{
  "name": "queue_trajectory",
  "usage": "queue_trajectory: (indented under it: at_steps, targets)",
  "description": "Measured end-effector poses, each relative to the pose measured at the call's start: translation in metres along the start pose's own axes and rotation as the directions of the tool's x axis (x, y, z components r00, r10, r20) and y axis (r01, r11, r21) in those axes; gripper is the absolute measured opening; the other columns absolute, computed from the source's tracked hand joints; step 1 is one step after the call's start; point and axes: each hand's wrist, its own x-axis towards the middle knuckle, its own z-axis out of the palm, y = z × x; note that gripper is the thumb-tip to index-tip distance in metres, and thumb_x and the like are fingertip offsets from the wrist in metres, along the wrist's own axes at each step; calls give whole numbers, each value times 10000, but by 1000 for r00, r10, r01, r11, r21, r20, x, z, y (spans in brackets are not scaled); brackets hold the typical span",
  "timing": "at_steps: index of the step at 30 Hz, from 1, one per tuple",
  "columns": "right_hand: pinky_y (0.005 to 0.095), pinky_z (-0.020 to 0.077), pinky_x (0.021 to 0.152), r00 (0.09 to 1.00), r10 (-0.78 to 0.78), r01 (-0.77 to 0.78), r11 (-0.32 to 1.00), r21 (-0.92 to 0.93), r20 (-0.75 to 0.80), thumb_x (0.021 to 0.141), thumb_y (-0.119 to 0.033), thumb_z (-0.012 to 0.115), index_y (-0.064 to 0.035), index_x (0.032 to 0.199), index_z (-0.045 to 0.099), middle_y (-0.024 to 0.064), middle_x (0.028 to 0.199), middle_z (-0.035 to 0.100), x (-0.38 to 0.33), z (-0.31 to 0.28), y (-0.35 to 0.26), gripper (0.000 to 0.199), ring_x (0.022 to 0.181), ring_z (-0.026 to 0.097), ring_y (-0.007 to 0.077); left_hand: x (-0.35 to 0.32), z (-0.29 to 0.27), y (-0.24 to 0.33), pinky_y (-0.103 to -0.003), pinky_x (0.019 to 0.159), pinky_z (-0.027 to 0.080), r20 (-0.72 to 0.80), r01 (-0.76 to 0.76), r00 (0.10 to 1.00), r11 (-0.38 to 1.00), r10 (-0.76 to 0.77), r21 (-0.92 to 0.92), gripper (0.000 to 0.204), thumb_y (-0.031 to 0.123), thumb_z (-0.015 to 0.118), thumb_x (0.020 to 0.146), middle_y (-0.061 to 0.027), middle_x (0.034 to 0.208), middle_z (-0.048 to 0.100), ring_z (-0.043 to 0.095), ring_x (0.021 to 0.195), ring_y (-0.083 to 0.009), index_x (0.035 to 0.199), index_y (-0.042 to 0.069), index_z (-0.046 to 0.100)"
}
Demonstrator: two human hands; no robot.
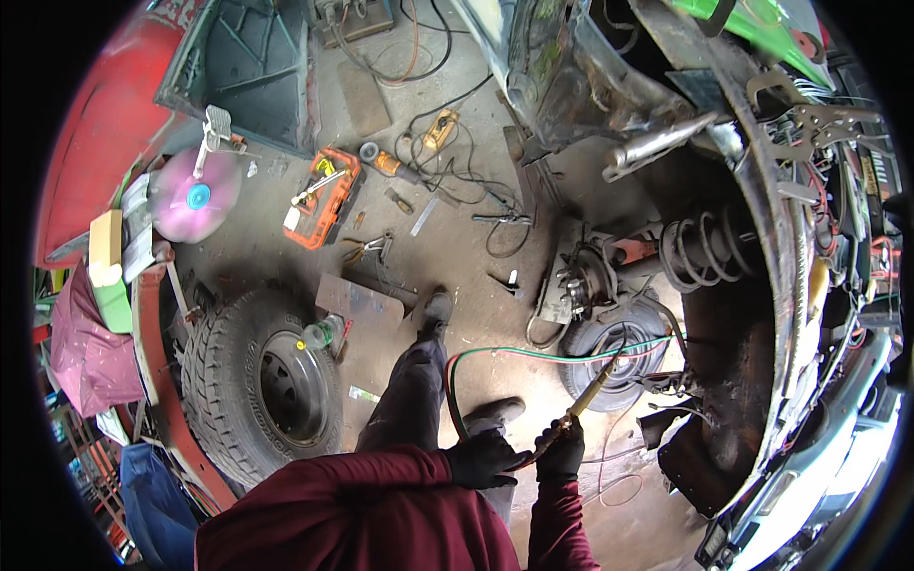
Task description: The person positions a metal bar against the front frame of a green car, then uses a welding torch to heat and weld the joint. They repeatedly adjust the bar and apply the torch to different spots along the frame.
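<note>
In my gloved right hand [560, 449] is a brass cutting torch [592, 390], gripped by its handle. Its long tip points up and to the right, over a wheel lying on the floor [583, 357]. My left hand [483, 460], also in a black glove, is closed by the torch's rear end, where the hoses join; the fingers partly hide what they grip. A green and red pair of hoses [505, 350] loops up from beside my left hand and off to the right. Beyond the torch are a bare brake hub [583, 285] and a coil spring [706, 252] in a vehicle's wheel arch.
A large off-road tyre [214, 381] stands at left, a clear bottle [324, 333] beside it. Ahead lie an orange toolbox [324, 200], pliers [367, 249], an angle grinder [388, 164] and tangled cables [452, 176]. A fan [197, 195] spins at far left. Rusty bodywork [762, 314] curves along the right.
</note>
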Motion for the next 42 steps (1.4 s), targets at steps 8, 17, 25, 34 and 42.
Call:
queue_trajectory:
  at_steps: [8,17,25,34,42]
  targets:
    - [303,475,455,935,-328,238,860,-451,-132,1144,-359,628,-75,971,674,42,695,656,-89,79,-35,335,486,544,108,20,-116,-61,-429,1010,597,23,398,893,762,-450,-511,518,294,760,1039,-189,1237,767,738,1189,-341,1474,36,649]
    - [305,588,650,889,-307,432,319,-844,339,1131,-239,677,64,1253,771,85,895,786,-176,109,-94,340,717,733,123,59,-230,-143,-431,1033,557,-63,120,762,236,-645,-964,530,427,589,1142,-123,1395,712,714,1197,-243,1516,51,596]
    - [309,615,761,960,-125,268,178,-947,249,1041,-221,799,39,1307,748,118,972,829,-230,68,-72,375,892,787,136,10,-176,-92,-309,754,557,-82,463,738,590,-670,-662,331,346,709,1111,-1,922,732,664,829,-95,1095,23,782]
    - [382,590,714,911,-179,391,94,-916,371,1030,-337,811,-55,1358,732,153,910,794,-282,20,-60,439,789,778,254,10,-191,-37,-336,659,496,-55,606,548,441,-835,-661,365,335,798,1046,-25,748,687,561,660,-113,829,54,711]
    - [375,567,640,778,-420,564,142,-813,467,1021,-283,824,-31,1263,745,129,764,742,-299,-12,-55,358,691,745,214,36,-200,1,-376,599,436,-283,519,694,732,-663,-442,400,373,777,1062,-12,649,568,452,623,-130,836,48,718]
